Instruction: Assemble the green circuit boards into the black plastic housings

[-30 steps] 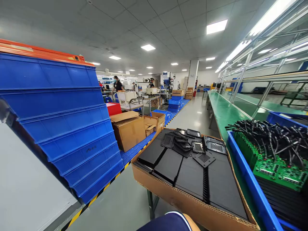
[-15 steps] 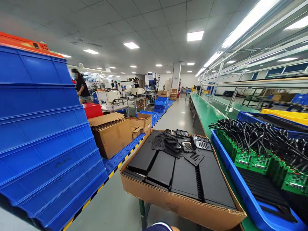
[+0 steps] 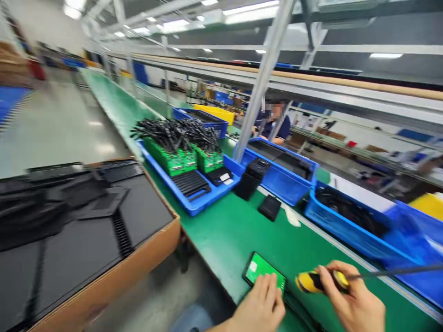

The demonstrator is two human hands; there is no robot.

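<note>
Resting fingers of left hand (image 3: 258,302) on black-edged green circuit board (image 3: 263,267), laid on green bench (image 3: 214,230) — can't tell if gripping. Clutching yellow-and-black screwdriver-like tool (image 3: 313,281) in right hand (image 3: 358,297), just right of board. Can't read white label (image 3: 224,177) in blue tray (image 3: 226,191). See metal frame (image 3: 263,76) above bench, shiny grey floor (image 3: 72,120) far left.

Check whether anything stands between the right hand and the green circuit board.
No separate object visibly does. The right hand holds a yellow-and-black tool, its handle end toward the green circuit board; the left hand covers part of that board. A black cable runs lower in view.
</note>
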